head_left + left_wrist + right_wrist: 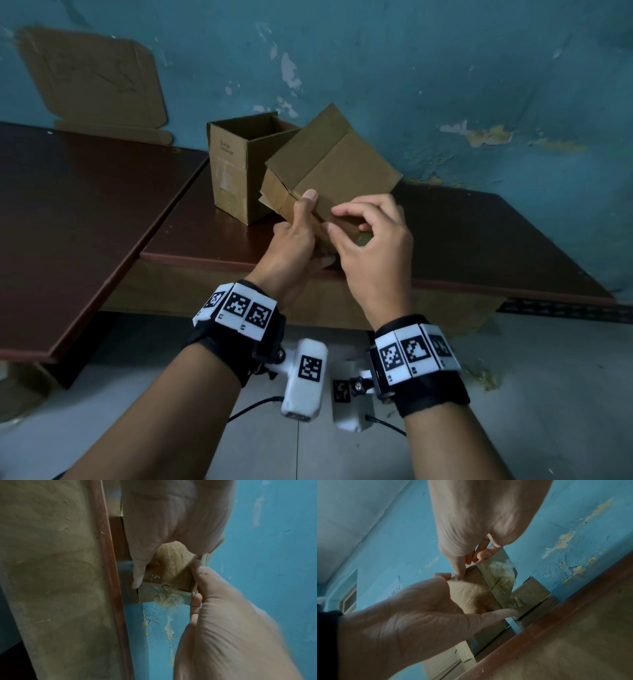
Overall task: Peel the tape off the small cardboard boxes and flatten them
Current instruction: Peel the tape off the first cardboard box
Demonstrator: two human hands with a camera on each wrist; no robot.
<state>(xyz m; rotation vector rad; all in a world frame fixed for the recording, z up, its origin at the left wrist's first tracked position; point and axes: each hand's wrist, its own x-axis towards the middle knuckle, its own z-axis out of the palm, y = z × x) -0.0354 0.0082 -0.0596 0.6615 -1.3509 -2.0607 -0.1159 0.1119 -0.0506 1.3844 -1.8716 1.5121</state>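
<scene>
Peeling teal paint is covering the wall (445, 68) behind everything, and a dark brown table (479, 240) is sitting up against it, with a second dark tabletop (68, 205) lying lower off to the left. Both hands are working on a small cardboard box (329, 161) that's being held tilted in the air over the near edge of the table — not resting on it. Left hand (291, 240) is gripping the box's lower end from the left, thumb lying up along the near face and the fingers wrapping underneath. Right hand (373, 240) is curling its fingers against the same face, with thumb and forefinger pinching right at a strip of clear tape (164, 593) on the box's end; from the wrist views the tape is looking wrinkled, with torn paper fibres stuck around it. I honestly can't tell whether an end of it is actually lifting off the cardboard yet. A second small box (239, 168) is standing upright with its top open on the table just behind and left of the held one. Further back on the left, a flattened cardboard sheet (96, 78) is leaning against the wall. Both wrists are wearing black straps with white marker blocks (239, 308).
</scene>
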